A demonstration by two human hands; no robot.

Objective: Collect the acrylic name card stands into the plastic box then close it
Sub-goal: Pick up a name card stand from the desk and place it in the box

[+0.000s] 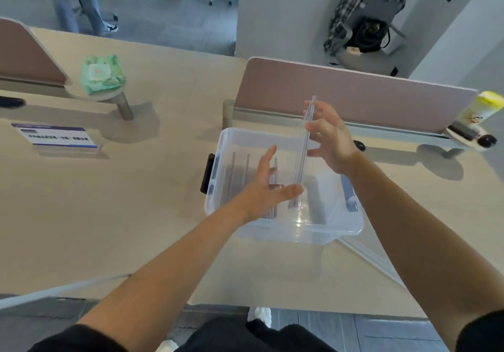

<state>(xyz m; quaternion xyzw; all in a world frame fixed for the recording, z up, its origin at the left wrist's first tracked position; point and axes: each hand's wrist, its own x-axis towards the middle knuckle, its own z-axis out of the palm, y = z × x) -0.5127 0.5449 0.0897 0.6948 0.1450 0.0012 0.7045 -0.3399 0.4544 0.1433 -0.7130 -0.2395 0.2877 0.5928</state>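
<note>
A clear plastic box [346, 226] stands open on the beige desk, with several acrylic stands [240, 171] upright on edge inside its left half. My right hand [331, 139] grips the upper part of another clear acrylic stand [301, 160], which stands almost upright with its lower end inside the box. My left hand [268, 188] is open, its thumb touching the low end of that stand. One more name card stand [58, 137] with a printed blue and white card sits on the desk at the far left. A clear lid [373, 261] lies at the box's right front.
Pink desk dividers [354, 98] rise behind the box and at far left. A green wipes pack [102, 74] rests on a small round shelf. A yellow-capped bottle [477, 114] and dark items sit at the right. A black latch [207, 173] hangs on the box's left side.
</note>
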